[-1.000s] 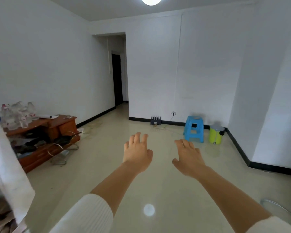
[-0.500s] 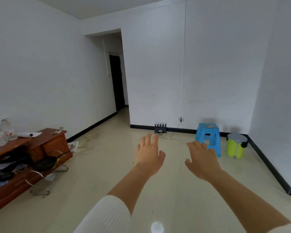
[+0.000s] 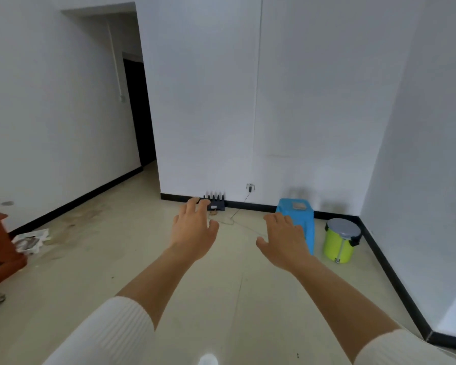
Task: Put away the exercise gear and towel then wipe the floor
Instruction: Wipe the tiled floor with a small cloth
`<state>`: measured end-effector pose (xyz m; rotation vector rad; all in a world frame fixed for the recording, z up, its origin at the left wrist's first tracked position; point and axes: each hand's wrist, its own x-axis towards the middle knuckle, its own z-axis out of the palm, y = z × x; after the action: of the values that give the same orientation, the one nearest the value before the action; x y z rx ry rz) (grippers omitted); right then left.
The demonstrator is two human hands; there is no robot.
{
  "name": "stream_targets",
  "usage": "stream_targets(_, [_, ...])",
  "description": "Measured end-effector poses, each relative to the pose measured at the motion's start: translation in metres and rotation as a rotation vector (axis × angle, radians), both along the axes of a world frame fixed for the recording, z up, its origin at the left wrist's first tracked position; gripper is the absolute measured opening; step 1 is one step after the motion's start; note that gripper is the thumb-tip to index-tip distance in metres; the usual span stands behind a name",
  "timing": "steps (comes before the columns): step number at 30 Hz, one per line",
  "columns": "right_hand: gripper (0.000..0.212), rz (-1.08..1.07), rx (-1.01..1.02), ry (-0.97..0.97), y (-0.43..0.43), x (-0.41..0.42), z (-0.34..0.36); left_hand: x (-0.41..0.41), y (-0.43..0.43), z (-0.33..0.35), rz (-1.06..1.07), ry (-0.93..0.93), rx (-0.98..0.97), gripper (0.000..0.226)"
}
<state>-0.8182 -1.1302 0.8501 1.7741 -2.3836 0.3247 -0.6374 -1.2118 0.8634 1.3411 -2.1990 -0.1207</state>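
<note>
Both the left hand (image 3: 192, 230) and right hand (image 3: 284, 241) stay empty, fingers apart, while the blue stool (image 3: 300, 219) and green bin (image 3: 341, 241) now sit nearer.

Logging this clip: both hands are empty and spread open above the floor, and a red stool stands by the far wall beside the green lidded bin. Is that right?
Not quite. In the head view the stool is blue, not red. The rest holds: the left hand and right hand are empty and spread open above the floor, and the stool stands by the far wall beside the green lidded bin.
</note>
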Motion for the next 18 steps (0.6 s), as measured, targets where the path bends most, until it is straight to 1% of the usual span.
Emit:
stream_targets(2, [0.05, -0.004, -0.007, 0.002, -0.045, -0.043, -0.008, -0.043, -0.049, -0.01, -0.008, 0.025, -0.012, 0.049])
stream_targets(7, [0.05, -0.028, -0.009, 0.012, -0.167, -0.159, -0.024, -0.161, -0.178, -0.034, -0.118, 0.059, -0.099, 0.038])
stream_targets(10, [0.05, -0.066, 0.033, -0.017, -0.236, -0.235, -0.031, -0.239, -0.253, -0.039, -0.156, 0.074, -0.082, 0.037])
stream_targets(14, [0.057, -0.171, 0.067, -0.119, -0.312, -0.343, -0.045, -0.345, -0.336, -0.047, -0.208, 0.07, -0.048, 0.038])
stream_targets(18, [0.059, -0.242, 0.075, -0.165, -0.376, -0.456, -0.067, -0.457, -0.41, -0.074, -0.255, 0.08, 0.028, 0.039])
